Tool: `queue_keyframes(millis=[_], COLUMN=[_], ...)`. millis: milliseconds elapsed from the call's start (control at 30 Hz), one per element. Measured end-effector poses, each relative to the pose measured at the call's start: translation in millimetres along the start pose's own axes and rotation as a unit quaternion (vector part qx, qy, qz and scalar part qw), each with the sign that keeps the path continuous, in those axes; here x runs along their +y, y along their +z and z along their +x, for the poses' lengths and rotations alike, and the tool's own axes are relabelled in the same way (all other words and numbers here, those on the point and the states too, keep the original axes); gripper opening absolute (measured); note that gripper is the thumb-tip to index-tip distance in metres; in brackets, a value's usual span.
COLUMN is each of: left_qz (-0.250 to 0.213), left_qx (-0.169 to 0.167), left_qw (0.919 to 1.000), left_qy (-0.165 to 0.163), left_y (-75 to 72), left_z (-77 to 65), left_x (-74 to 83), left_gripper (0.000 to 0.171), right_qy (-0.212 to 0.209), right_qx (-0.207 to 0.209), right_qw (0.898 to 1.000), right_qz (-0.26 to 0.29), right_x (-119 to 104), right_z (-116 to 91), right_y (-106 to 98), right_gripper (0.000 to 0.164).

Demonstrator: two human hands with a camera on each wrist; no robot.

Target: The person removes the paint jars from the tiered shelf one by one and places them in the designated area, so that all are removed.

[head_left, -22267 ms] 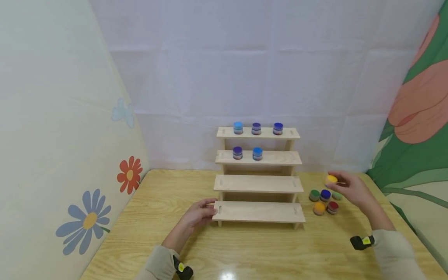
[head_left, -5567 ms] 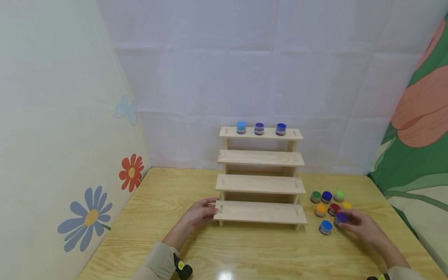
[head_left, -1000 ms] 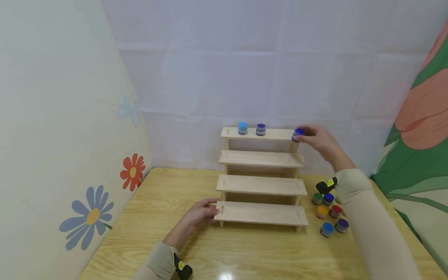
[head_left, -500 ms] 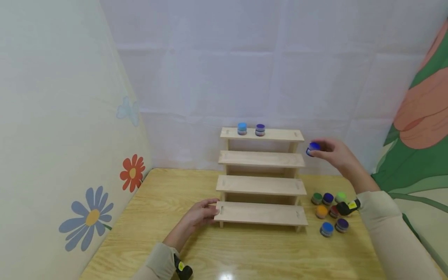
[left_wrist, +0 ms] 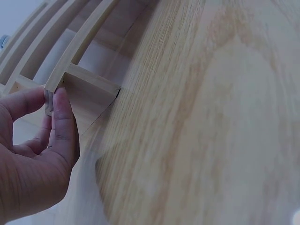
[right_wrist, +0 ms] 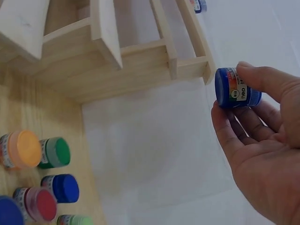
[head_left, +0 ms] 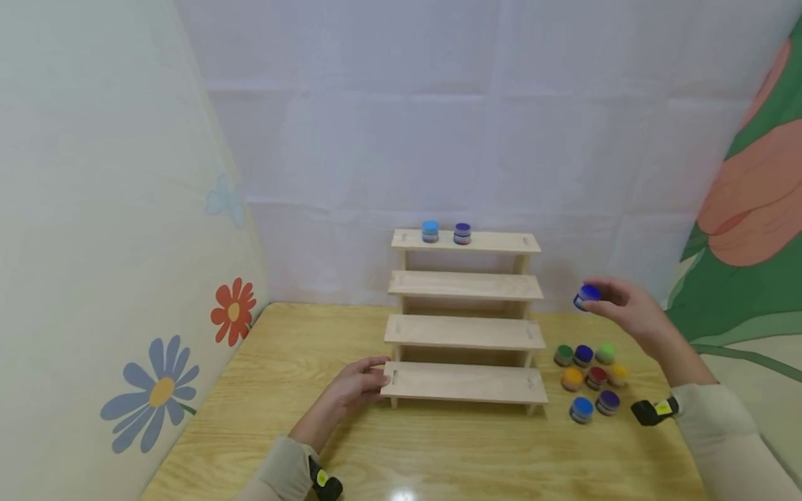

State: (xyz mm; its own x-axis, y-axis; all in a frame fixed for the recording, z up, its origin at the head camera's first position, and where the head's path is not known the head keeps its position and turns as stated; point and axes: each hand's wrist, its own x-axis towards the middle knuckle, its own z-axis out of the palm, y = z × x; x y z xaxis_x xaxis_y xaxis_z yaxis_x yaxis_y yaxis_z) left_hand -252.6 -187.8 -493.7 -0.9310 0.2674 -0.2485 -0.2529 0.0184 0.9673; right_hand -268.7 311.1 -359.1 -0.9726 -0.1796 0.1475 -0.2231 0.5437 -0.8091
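Note:
My right hand (head_left: pixel 633 316) grips a dark blue paint jar (right_wrist: pixel 234 89) between thumb and fingers, in the air to the right of the wooden tiered stand (head_left: pixel 464 330). My left hand (head_left: pixel 354 384) pinches the left end of the stand's lowest step, thumb and finger on either side of the board in the left wrist view. On the top step sit a light blue jar (head_left: pixel 430 232) and a purple jar (head_left: pixel 462 234). The three lower steps are bare.
Several jars cluster on the table right of the stand: green (head_left: pixel 564 355), dark blue (head_left: pixel 583 355), light green (head_left: pixel 605 353), orange (head_left: pixel 572 379), red (head_left: pixel 596 378), yellow (head_left: pixel 618 376), blue (head_left: pixel 581 410) and purple (head_left: pixel 608 402). A white cloth (head_left: pixel 351 139) hangs behind.
The right hand has taken the dark blue jar off the top step and moved it right and down. Earlier, two jars left the second step for the table. The left hand stays put.

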Motion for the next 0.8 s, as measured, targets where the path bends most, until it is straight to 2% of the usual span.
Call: queue_keyframes(millis=[333, 600, 800], left_qz=[0.003, 0.008, 0.01], left_qx=[0.003, 0.003, 0.003], left_qw=[1.0, 1.0, 0.9999], left_qy=[0.005, 0.004, 0.002], left_y=[-2.3, -1.5, -0.9], left_z=[0.5, -2.3, -2.6], left_x=[-1.9, -0.4, 1.0], left_gripper=[0.06, 0.061, 0.061], right_qy=[-0.015, 0.027, 0.024], right_qx=[0.001, 0.009, 0.008], right_qw=[1.0, 1.0, 1.0], right_qz=[0.021, -0.013, 0.008], right_x=[20, 36, 52], right_z=[-24, -44, -58], right_y=[0, -2, -7], right_gripper=[0.059, 0.063, 0.058])
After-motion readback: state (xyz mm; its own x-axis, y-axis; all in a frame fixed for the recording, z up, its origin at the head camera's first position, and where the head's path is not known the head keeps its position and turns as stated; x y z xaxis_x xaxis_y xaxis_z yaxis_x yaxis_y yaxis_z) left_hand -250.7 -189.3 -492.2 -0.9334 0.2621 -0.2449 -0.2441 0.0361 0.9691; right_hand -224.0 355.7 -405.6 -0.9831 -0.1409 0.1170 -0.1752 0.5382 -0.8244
